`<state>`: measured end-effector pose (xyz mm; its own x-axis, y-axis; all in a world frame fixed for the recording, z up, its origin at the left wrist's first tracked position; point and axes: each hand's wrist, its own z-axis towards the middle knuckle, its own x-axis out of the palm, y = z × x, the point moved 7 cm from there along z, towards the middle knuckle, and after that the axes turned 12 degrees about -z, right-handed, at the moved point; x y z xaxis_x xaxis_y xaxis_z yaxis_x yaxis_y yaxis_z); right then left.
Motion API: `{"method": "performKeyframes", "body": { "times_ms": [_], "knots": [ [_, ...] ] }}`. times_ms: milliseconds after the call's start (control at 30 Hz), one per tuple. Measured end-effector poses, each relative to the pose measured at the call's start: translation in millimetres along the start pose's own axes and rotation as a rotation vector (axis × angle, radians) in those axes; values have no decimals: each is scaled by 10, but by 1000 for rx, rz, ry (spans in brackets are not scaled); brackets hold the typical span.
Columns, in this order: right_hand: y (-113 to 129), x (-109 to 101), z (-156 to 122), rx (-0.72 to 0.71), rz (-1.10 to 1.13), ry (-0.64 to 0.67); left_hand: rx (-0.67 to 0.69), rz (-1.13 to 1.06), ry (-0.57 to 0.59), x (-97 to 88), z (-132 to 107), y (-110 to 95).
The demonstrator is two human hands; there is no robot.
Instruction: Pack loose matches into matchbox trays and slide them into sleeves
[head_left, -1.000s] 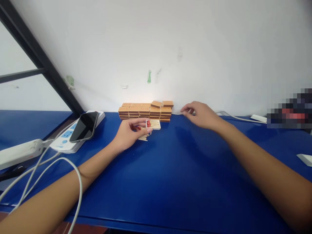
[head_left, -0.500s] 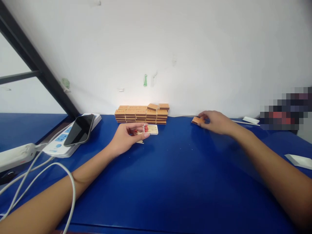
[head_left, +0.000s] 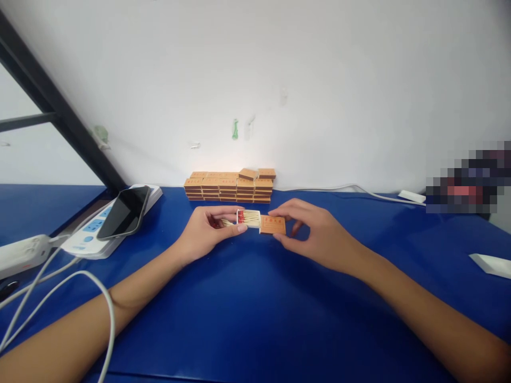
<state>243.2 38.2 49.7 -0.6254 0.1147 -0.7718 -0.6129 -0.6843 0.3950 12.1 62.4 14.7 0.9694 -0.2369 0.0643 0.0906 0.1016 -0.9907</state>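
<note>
Between the thumb and fingers of my left hand [head_left: 209, 229] is a white matchbox tray [head_left: 252, 226], filled with red-tipped matches [head_left: 249, 216]. More matches show under the curled fingers, partly hidden by the hand. My right hand [head_left: 315, 229] pinches an orange matchbox sleeve [head_left: 273, 224] by its edges. The sleeve's left end meets the right end of the tray, in line with it. How far the tray reaches inside the sleeve I cannot tell.
Against the wall stands a stack of orange matchboxes [head_left: 227, 186]. On the left, a phone [head_left: 124, 211] lies on a white power strip [head_left: 90, 242], with white cables [head_left: 107, 298] crossing near my left arm. A white object [head_left: 491, 265] lies at the right of the blue table [head_left: 255, 319].
My right hand has brought the matchbox sleeve left from near the wall to the tray's end. My left hand still holds the tray, slightly nearer to me.
</note>
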Motion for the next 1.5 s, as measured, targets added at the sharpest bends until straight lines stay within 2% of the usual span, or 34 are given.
{"method": "performKeyframes", "body": {
  "times_ms": [267,467,867,1300,1500],
  "knots": [
    [-204,4,-18,123,225,-48,-34,-27,21,-16,0,29],
    [-274,40,-56,224,278,-34,-39,-105,1,-27,6,15],
    [-261,21,-78,246,293,-56,-63,-153,0,-42,10,44],
    [-217,-14,-86,205,264,-119,-78,-157,6,-45,13,57],
    [-225,-13,-91,223,242,-117,-92,-206,-28,-47,0,54]
  ]
}}
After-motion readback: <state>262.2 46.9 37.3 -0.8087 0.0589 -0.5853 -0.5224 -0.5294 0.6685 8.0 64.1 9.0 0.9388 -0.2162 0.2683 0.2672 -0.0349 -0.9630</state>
